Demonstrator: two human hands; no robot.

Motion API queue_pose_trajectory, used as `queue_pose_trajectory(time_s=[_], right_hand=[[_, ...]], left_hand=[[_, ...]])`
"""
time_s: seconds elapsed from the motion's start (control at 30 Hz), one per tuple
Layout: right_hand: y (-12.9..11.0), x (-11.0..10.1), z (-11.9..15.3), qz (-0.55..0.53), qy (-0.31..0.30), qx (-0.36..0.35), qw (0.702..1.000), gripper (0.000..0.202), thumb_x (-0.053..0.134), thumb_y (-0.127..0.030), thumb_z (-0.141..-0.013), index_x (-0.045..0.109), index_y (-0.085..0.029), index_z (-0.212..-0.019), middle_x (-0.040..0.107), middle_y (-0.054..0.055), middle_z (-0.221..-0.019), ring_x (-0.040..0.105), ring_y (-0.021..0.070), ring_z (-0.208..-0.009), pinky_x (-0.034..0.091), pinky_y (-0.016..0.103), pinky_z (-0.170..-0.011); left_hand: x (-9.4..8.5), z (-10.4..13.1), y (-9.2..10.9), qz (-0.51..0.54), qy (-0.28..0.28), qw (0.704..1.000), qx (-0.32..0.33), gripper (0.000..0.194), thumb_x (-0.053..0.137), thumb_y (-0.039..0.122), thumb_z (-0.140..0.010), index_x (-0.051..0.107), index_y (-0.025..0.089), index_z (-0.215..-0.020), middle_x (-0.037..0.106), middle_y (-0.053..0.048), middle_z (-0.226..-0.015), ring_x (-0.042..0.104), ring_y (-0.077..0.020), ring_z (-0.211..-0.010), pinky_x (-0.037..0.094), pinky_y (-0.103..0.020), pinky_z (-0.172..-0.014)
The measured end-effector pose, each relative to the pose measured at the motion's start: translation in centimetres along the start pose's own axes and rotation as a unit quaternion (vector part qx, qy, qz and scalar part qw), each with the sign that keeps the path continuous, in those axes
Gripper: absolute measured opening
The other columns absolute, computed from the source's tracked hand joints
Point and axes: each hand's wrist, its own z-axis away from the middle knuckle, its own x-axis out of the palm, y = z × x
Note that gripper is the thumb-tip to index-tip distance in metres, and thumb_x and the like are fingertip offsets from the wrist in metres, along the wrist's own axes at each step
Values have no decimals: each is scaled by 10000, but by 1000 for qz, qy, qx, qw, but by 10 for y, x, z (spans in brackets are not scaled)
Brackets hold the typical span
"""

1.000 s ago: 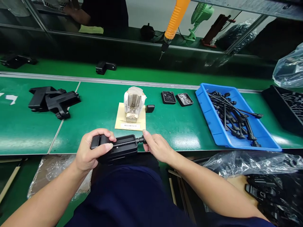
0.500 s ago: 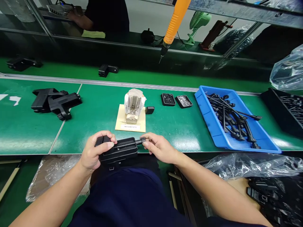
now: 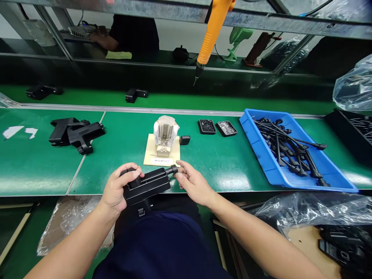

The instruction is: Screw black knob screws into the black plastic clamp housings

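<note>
A black plastic housing (image 3: 148,186) is gripped by my left hand (image 3: 117,188), with the thumb lying across its top. From its right end sticks out a dark ribbed rod with a small knob (image 3: 173,169). My right hand (image 3: 193,184) is right at that knob, its thumb and forefinger apart around the knob's end; whether a fingertip touches it I cannot tell. Just beyond the hands stands a clear fixture wrapped in white (image 3: 165,133) on a labelled, cream-coloured base (image 3: 148,155). A small black block (image 3: 185,140) lies beside it.
Two small trays of screws (image 3: 207,126) sit behind the fixture. To the right is a blue bin (image 3: 264,170) of black ribbed rods. Black plastic parts (image 3: 77,133) lie at left. An orange electric screwdriver (image 3: 210,37) hangs overhead. A person (image 3: 135,35) shows behind the frame.
The housing has tilted, its knob end rising. My right fingers, earlier pinching the knob, have loosened and spread. The whole view has shifted slightly.
</note>
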Motion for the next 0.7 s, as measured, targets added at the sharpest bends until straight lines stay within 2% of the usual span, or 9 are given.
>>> queue_pose_trajectory(time_s=[0.07, 0.1, 0.17, 0.23, 0.33, 0.5, 0.7], right_hand=[[-1, 18, 6, -27, 40, 35, 998, 423, 494, -483, -944, 501, -146, -1202, 602, 53, -896, 561, 146, -707, 486, 301, -673], [-4, 29, 10, -36, 34, 42, 998, 400, 518, -473, -933, 520, -146, -1163, 609, 66, -920, 579, 155, -755, 500, 307, -697], [-12, 51, 16, -41, -21, 30, 998, 386, 585, -438, -898, 547, -148, -1150, 620, 101, -1034, 607, 189, -905, 524, 330, -775], [-22, 69, 20, -39, -67, 3, 997, 434, 618, -410, -879, 541, -158, -1225, 604, 122, -1161, 594, 224, -1034, 527, 365, -848], [-32, 84, 18, -28, -66, -25, 997, 530, 647, -383, -862, 498, -160, -1319, 583, 130, -1227, 568, 260, -1100, 505, 419, -913], [-38, 77, 6, 5, -32, -15, 999, 527, 669, -386, -842, 523, -146, -1287, 588, 132, -1164, 573, 289, -1048, 489, 460, -895], [-35, 55, -7, -20, -19, -53, 998, 374, 626, -400, -872, 591, -153, -1151, 638, 105, -1099, 594, 257, -973, 474, 390, -848]], left_hand=[[4, 1, 7, -10, 43, 999, -1, 401, 893, 298, -516, 666, 163, -818, 671, -29, -761, 618, -187, -707, 552, -288, -617], [7, 1, 10, -17, 69, 997, 7, 435, 901, 312, -513, 670, 161, -849, 674, -31, -756, 617, -184, -694, 549, -282, -603], [14, 1, 17, -23, 116, 992, 40, 523, 920, 333, -501, 680, 158, -932, 677, -32, -769, 618, -179, -700, 544, -268, -597], [22, 1, 23, -27, 142, 987, 75, 607, 937, 360, -487, 684, 161, -1002, 676, -29, -797, 616, -173, -721, 543, -261, -607], [33, -2, 28, -46, 147, 982, 108, 635, 942, 446, -485, 688, 163, -993, 663, -25, -827, 598, -161, -735, 524, -249, -608], [49, -7, 27, -68, 129, 980, 137, 640, 920, 541, -501, 681, 162, -958, 656, -21, -890, 564, -135, -749, 478, -234, -620], [71, -9, 26, -98, 99, 979, 148, 680, 898, 565, -530, 665, 154, -1019, 670, -25, -884, 580, -144, -745, 469, -266, -684]])
